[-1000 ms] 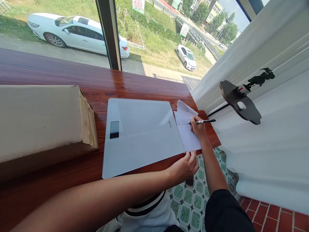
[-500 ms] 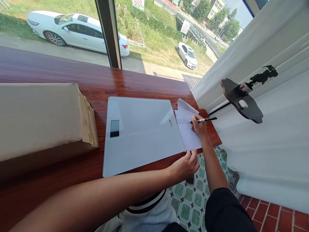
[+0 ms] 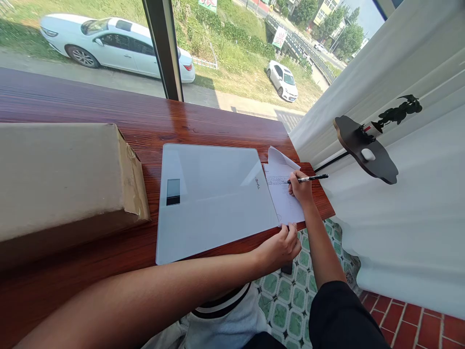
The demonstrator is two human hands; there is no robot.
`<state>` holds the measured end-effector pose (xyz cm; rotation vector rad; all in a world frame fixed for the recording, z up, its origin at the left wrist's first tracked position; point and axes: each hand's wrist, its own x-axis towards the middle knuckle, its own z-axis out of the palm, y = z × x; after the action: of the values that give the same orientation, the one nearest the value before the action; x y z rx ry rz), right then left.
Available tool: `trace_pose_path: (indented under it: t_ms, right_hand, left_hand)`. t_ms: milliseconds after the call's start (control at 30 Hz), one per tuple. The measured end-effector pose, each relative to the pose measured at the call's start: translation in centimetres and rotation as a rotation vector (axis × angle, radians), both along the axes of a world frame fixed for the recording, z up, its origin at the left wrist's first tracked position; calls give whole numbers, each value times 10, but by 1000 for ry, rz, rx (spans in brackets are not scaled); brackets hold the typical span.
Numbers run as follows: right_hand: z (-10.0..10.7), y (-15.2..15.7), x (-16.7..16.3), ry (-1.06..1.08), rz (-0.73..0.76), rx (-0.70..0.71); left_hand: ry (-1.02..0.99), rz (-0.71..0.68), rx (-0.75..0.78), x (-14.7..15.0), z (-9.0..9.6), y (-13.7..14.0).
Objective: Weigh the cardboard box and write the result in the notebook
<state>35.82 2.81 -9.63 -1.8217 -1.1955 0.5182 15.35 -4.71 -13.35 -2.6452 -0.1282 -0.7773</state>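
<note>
- Sitting far left of both hands, a cardboard box (image 3: 69, 174) rests on the worktop (image 3: 203, 128).
- A white glass scale (image 3: 214, 198) lies just left of them.
- Left hand (image 3: 281, 245) pinches the paper (image 3: 285, 196) at its near edge.
- Right hand (image 3: 301, 186), closed around a pen (image 3: 308, 178), has its tip on the paper.
- Risk: the overhanging sheet could slip if the pinch loosens, smearing the writing.

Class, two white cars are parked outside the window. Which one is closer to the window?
The long white sedan at upper left; the smaller-looking white car sits farther off beyond the grass.
</note>
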Motion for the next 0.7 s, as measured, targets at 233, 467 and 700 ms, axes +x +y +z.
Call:
trace_pose_path:
  t_ms: [233,467,700]
  right_hand:
    - [-5,0,5,-2,17,-5]
    - [-5,0,5,18,-6,2]
    - [-5,0,4,-3,-22,30]
  left_hand:
    - [-15,-7,-15,-1,1,0]
    - [23,-15,-18,-3,6,2]
    - [11,-14,-10,-4,4,2]
